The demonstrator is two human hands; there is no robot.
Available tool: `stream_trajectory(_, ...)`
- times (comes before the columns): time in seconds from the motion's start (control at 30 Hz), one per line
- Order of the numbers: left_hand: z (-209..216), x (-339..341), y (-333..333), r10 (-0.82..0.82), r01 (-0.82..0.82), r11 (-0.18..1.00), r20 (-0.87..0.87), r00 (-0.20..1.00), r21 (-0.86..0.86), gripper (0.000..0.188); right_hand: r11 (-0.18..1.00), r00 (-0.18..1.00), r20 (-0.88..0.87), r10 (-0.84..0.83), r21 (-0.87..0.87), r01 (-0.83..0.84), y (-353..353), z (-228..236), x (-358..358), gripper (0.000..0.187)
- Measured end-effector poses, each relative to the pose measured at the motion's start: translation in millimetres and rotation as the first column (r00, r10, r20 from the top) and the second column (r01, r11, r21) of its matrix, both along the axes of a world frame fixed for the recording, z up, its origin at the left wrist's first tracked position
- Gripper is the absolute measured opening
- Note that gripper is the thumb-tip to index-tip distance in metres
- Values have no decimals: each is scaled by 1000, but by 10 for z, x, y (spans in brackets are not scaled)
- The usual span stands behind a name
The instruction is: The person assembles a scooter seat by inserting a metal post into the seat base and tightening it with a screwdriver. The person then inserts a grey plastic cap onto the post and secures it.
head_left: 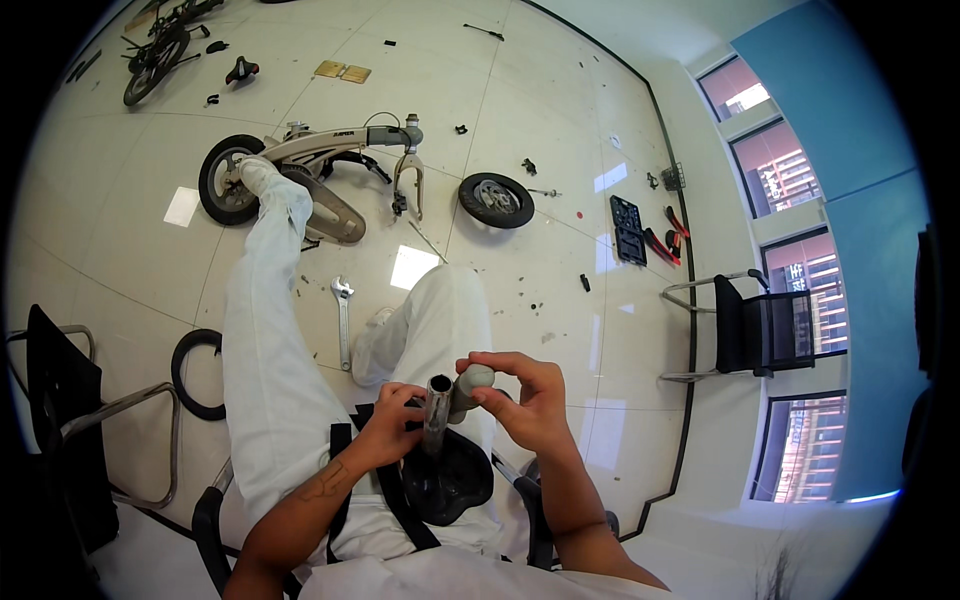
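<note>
A black bicycle saddle (455, 492) lies in my lap with its metal seat post (435, 418) pointing up, the hollow end uppermost. My left hand (392, 425) is closed round the post from the left side. Close against the post's right side is a grey-green piece with a rounded end (472, 386); its exact kind I cannot make out. My right hand (525, 395) pinches that piece between thumb and fingers. The lower part of the piece is partly hidden behind the post and fingers.
Past my legs lies a partly dismantled bike frame (330, 150), with a loose wheel (495, 200) beside it. An adjustable wrench (343, 320), a tyre (185, 370) and an opened tool case (628, 230) are on the floor. Chairs stand at left (70, 420) and right (750, 325).
</note>
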State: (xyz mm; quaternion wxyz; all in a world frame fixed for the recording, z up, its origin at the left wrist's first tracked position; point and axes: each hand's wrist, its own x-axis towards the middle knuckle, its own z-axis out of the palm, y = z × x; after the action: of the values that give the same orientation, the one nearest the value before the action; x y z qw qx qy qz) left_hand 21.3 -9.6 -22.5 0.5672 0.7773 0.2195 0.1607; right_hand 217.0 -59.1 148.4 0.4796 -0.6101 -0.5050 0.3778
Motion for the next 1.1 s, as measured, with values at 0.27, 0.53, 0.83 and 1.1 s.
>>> stream_trajectory(0.27,25,-3,13,14,-15,999,43,999,36,31,976,923,319,-217,71,205,28,-64,-93,39)
stream_trajectory(0.53,56,-17,39,-14,14,999,3,1000,47,31,994,996,59,72,79,-77,64,61,-48,34)
stream_trajectory(0.83,43,-4,17,-9,9,1000,10,1000,17,31,993,958,287,-5,117,-30,4,-1,107,40)
stream_trajectory(1.1,58,-7,26,4,-5,1000,34,999,27,31,974,890,395,-225,80,211,27,41,-85,37)
